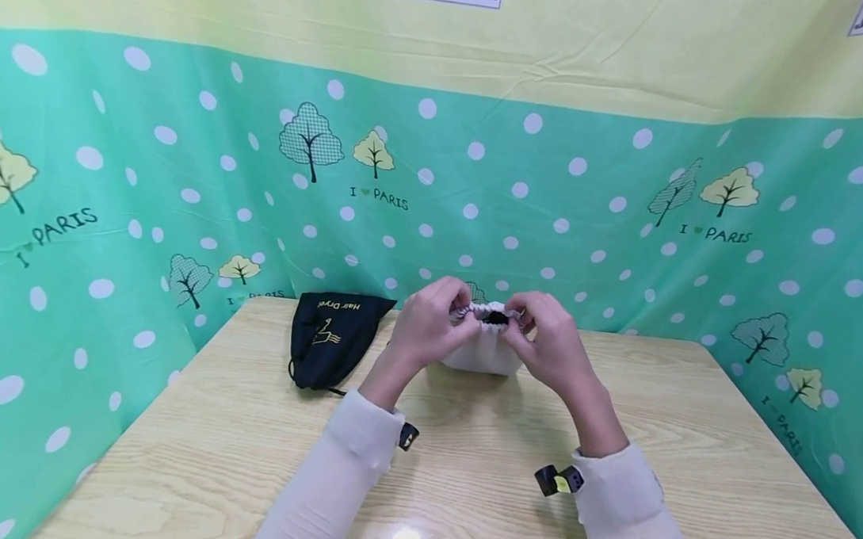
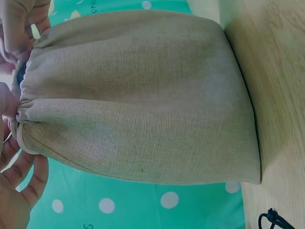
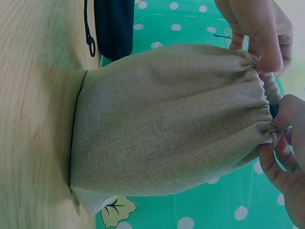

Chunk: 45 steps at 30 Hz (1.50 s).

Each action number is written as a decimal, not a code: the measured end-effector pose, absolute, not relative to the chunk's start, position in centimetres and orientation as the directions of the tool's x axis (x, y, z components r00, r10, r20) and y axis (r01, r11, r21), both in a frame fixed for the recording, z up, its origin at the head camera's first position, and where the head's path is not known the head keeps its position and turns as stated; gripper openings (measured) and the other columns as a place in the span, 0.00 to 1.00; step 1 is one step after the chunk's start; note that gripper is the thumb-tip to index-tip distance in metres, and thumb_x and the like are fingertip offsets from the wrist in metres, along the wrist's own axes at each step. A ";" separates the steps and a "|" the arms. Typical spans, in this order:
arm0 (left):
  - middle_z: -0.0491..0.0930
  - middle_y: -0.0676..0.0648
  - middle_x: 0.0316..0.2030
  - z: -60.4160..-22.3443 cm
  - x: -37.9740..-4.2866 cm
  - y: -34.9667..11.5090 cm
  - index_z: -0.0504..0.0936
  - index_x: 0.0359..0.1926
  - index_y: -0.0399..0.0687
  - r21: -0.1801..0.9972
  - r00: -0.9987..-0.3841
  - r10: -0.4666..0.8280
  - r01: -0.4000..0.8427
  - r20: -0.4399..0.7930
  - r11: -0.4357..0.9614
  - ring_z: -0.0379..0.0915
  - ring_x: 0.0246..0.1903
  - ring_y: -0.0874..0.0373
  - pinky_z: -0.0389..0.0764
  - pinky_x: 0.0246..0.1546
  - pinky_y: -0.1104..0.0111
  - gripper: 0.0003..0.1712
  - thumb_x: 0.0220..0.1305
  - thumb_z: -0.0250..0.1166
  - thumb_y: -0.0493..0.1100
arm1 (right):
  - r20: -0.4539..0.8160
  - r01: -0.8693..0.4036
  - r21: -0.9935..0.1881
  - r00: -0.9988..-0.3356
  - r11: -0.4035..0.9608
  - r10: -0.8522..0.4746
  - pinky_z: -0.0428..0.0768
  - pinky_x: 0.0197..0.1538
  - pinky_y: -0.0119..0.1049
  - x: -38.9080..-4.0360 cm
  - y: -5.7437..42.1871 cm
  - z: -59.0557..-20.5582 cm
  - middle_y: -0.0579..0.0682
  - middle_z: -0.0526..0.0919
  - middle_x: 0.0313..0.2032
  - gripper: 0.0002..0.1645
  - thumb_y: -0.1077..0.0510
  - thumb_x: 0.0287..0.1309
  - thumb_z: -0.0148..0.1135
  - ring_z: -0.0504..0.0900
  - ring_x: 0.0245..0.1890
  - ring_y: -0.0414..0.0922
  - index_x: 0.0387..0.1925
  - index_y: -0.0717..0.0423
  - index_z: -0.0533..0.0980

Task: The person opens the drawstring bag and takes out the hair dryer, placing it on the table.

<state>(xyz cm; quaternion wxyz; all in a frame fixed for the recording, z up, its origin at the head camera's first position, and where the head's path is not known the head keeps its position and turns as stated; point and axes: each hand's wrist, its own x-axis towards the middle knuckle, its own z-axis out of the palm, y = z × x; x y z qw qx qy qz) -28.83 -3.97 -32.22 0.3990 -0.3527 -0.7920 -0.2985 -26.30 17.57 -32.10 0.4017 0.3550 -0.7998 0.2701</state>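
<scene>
A beige cloth drawstring bag (image 1: 482, 352) stands upright on the table, its gathered mouth partly open and dark inside. At the left of the mouth, my left hand (image 1: 433, 321) pinches the ruffled rim between thumb and fingers. Opposite it, my right hand (image 1: 552, 337) pinches the rim's other side. The left wrist view shows the bag's woven side (image 2: 138, 100) and puckered edge. From the right wrist, the bag (image 3: 171, 124) appears full-bodied, with a bit of cord by the thumb. What lies inside is hidden.
A black drawstring bag (image 1: 336, 337) printed "Hair Dryer" lies left of the beige one, its cord toward me. The wood-grain table (image 1: 460, 477) reaches back to a green dotted curtain (image 1: 470, 184) that hangs behind and along both sides.
</scene>
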 end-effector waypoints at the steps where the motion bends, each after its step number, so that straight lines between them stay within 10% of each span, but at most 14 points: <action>1: 0.75 0.52 0.28 -32.2 -28.9 -4.1 0.77 0.32 0.47 0.194 -0.435 0.316 0.795 0.843 0.575 0.69 0.26 0.61 0.71 0.25 0.70 0.10 0.48 0.69 0.37 | 0.834 -0.783 -0.148 -0.427 0.603 -0.349 0.82 0.31 0.38 -26.3 17.7 -32.1 0.56 0.83 0.34 0.13 0.76 0.50 0.65 0.79 0.31 0.47 0.38 0.64 0.79; 45: 0.75 0.53 0.31 -30.8 -28.1 -5.6 0.76 0.33 0.48 0.143 -0.503 0.440 0.763 0.744 0.630 0.69 0.27 0.60 0.71 0.25 0.69 0.10 0.49 0.65 0.32 | 0.739 -0.699 -0.284 -0.596 0.657 -0.315 0.82 0.31 0.36 -25.7 18.6 -31.7 0.52 0.81 0.34 0.14 0.76 0.50 0.66 0.77 0.31 0.43 0.38 0.61 0.80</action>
